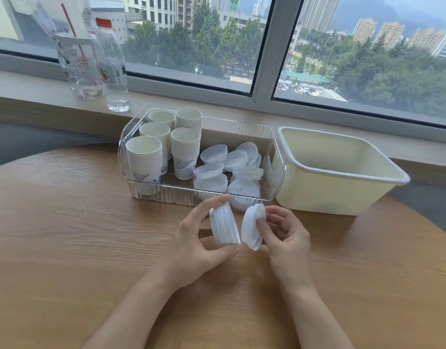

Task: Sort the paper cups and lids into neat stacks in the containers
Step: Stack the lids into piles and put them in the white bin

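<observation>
A: My left hand [195, 244] grips a stack of lids [223, 227] held on edge above the table [65, 222], thumb beneath, forefinger curled over the top. What does the right hold?

B: My right hand [283, 236] pinches a smaller stack of lids [252, 226], also on edge, fingers curled against its outer face. The two stacks face each other, just apart, in front of the clear container [166, 191].

A: And inside that container?

B: Stacks of paper cups [164, 147], upright, fill its left part; loose lids [232, 167] lie heaped in its right part, just beyond my fingertips.

A: Beside it?

B: The cream bin [317, 192] stands touching its right end. Two clear bottles [98, 64] stand on the sill [40, 102], well apart from both hands.
</observation>
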Tool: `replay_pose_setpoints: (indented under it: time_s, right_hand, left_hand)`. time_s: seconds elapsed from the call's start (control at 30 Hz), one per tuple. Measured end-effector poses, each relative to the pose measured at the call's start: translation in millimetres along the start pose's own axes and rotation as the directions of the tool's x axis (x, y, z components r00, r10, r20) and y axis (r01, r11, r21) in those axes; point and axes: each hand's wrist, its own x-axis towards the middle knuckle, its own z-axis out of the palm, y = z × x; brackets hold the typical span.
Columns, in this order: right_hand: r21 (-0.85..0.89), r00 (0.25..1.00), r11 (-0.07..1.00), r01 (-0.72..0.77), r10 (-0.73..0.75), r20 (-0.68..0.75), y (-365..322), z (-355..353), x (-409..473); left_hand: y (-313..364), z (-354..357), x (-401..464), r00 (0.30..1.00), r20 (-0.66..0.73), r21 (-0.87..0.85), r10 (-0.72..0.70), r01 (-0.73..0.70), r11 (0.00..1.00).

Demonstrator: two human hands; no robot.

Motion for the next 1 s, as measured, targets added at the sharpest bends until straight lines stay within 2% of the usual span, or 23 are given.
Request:
replay_pose_setpoints:
  time_s: [0.13, 0.3, 0.57, 0.63, 0.7, 0.77, 1.0]
  right_hand:
    - [0.024, 0.998, 1.000, 0.014, -0.015, 0.058, 1.3, 2.0, -0.4]
    - [0.013, 0.990, 0.999, 0.033, -0.035, 0.139, 4.7, 3.8, -1.9]
    - [-0.052, 0.970, 0.998, -0.032, 0.043, 0.241, -5.8, 5.4, -3.2]
    - [-0.012, 0.936, 0.996, -0.094, 0.092, 0.341, -10.7, 2.4, -3.2]
    - [0.029, 0.869, 0.986, -0.162, 0.128, 0.479, -13.1, -2.9, -2.3]
    - [0.028, 0.820, 0.985, -0.169, 0.125, 0.559, -12.0, -7.7, -1.8]
    - [0.113, 0.796, 0.976, -0.187, 0.083, 0.599, -5.9, -11.5, 1.2]
  left_hand:
    - [2.2, 5.4, -3.8, 0.996, 0.078, 0.088, 0.041, -0.048, 0.995]
    - [3.7, 9.2, -4.3, 0.992, 0.118, 0.094, 0.051, -0.063, 0.994]
    - [1.7, 9.8, -6.0, 0.993, 0.112, 0.090, 0.040, -0.050, 0.995]
    - [1.4, 9.8, -6.2, 0.997, 0.078, 0.065, 0.027, -0.032, 0.997]
    - [1.3, 9.2, -5.8, 0.998, 0.054, 0.035, 0.016, -0.018, 0.999]
    - [1.9, 8.3, -5.3, 0.999, 0.046, 0.014, 0.014, -0.015, 1.000]
    - [5.5, 6.7, -4.0, 0.999, 0.045, -0.019, -0.005, 0.006, 1.000]
